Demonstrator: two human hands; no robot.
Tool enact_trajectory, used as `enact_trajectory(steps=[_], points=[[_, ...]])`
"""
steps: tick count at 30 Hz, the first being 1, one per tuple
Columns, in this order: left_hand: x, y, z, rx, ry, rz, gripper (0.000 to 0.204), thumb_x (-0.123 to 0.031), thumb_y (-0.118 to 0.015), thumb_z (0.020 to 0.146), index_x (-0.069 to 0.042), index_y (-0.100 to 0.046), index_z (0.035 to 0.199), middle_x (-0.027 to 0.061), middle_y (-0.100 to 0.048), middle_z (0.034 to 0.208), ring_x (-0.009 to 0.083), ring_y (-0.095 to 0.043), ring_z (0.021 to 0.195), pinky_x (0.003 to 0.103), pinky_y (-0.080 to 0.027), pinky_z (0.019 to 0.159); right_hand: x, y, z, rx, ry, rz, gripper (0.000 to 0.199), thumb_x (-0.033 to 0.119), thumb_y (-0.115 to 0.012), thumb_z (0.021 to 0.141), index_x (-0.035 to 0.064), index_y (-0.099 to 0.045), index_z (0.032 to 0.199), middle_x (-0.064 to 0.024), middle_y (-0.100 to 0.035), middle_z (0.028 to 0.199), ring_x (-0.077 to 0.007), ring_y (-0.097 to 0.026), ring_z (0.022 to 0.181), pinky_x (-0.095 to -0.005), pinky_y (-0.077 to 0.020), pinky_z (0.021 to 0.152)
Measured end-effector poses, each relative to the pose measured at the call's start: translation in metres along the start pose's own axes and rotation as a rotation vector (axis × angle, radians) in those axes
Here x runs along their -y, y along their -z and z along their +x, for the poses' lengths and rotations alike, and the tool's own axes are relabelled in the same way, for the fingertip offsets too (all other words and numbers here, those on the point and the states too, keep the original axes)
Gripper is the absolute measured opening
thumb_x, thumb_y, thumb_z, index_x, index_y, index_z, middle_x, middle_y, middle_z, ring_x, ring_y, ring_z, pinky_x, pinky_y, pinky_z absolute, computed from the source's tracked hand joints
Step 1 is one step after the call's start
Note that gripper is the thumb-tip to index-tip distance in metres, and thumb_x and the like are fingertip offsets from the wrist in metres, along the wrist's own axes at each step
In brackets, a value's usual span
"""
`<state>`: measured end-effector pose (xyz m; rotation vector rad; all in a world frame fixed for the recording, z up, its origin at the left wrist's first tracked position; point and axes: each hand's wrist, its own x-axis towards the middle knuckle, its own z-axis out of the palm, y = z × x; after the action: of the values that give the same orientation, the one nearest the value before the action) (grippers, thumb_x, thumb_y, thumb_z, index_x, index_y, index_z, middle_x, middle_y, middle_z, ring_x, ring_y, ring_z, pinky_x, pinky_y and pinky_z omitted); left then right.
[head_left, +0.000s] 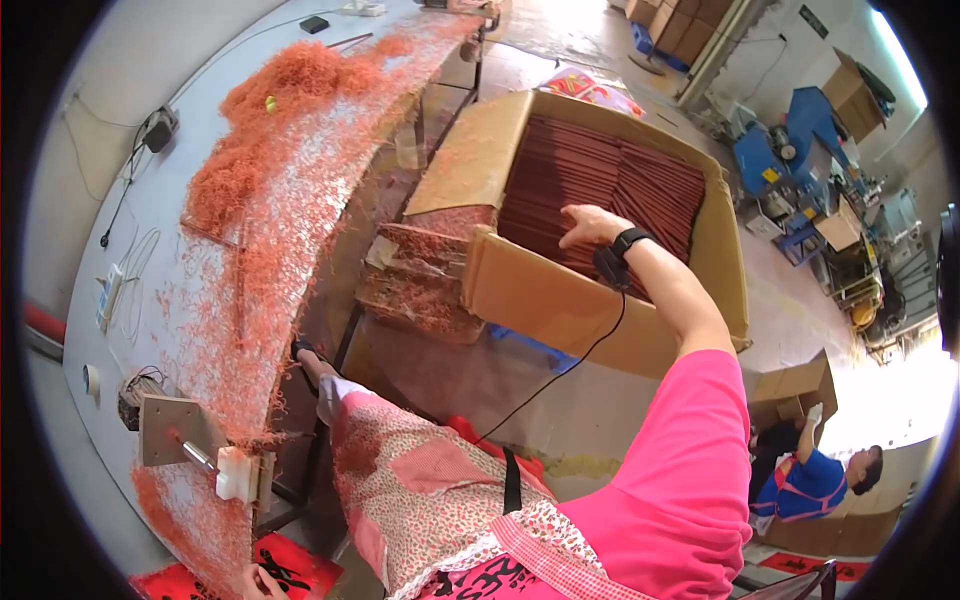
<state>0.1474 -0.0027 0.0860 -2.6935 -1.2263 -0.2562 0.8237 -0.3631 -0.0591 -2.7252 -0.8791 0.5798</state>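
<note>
My right hand [592, 228], with a black band on the wrist, reaches over a big open cardboard box [560, 300]. Its fingers are spread and hold nothing that I can see. Below it, dark reddish-brown thin sticks or strips [570, 165] fill the box in tightly packed rows. At the lower edge, part of my left hand [262, 583] shows by the end of the worktable, beside a red printed sheet [300, 565]; most of its fingers are cut off. Near it stands a small motor device with a metal shaft [198, 456] and a white block [236, 474].
Orange-red shavings [290, 95] heap along the long white table [120, 300]. Shavings also cover a ledge [425, 275] between table and box. A black cable [550, 382] hangs from my right wrist. Blue machines [805, 135] stand far right; another person [812, 482] works lower right.
</note>
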Motion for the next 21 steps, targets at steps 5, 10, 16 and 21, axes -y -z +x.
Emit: enact_trajectory(steps=[5,10,16,21], points=[[0.078,-0.068,-0.005,-0.567,-0.842,-0.198,0.019,-0.019,-0.058,0.086,-0.003,-0.066,0.092,0.0157,-0.066,0.082,0.0323,-0.063,0.073,0.038,-0.05,0.066,0.028,-0.014,0.023,0.308,-0.109,-0.103,0.09,0.045,-0.073,0.066,-0.0003,-0.035,0.135,-0.0225,-0.048,0.128,-0.0333,-0.046,0.12,-0.038,-0.0423,0.096],[0.024,-0.038,-0.017,0.18,0.281,-0.207,0.02,-0.021,-0.059,0.086,-0.004,-0.066,0.093,0.0169,-0.066,0.086,0.0324,-0.063,0.077,0.039,-0.05,0.069,0.076,-0.031,0.022,0.81,-0.118,-0.108,0.063,0.038,-0.061,0.082,0.003,-0.044,0.132,-0.0157,-0.05,0.131,-0.0241,-0.053,0.11,-0.0357,-0.0435,0.091],[0.029,-0.053,-0.021,0.244,0.252,-0.332,0.024,-0.025,-0.058,0.087,-0.005,-0.065,0.099,0.0164,-0.066,0.089,0.0307,-0.063,0.081,0.036,-0.05,0.074,0.097,-0.042,-0.027,0.667,-0.235,0.423,0.038,0.027,-0.051,0.092,0.004,-0.056,0.122,-0.0028,-0.06,0.113,-0.0118,-0.057,0.095,-0.0307,-0.0454,0.081],[0.026,-0.046,-0.024,0.376,0.319,-0.349,0.028,-0.029,-0.058,0.088,-0.008,-0.063,0.106,0.0148,-0.067,0.093,0.0282,-0.064,0.086,0.033,-0.05,0.078,0.07,-0.054,-0.006,0.579,-0.167,0.126,0.046,0.034,-0.05,0.09,0.0054,-0.052,0.126,-0.0075,-0.056,0.124,-0.0177,-0.057,0.104,-0.0342,-0.044,0.088]])
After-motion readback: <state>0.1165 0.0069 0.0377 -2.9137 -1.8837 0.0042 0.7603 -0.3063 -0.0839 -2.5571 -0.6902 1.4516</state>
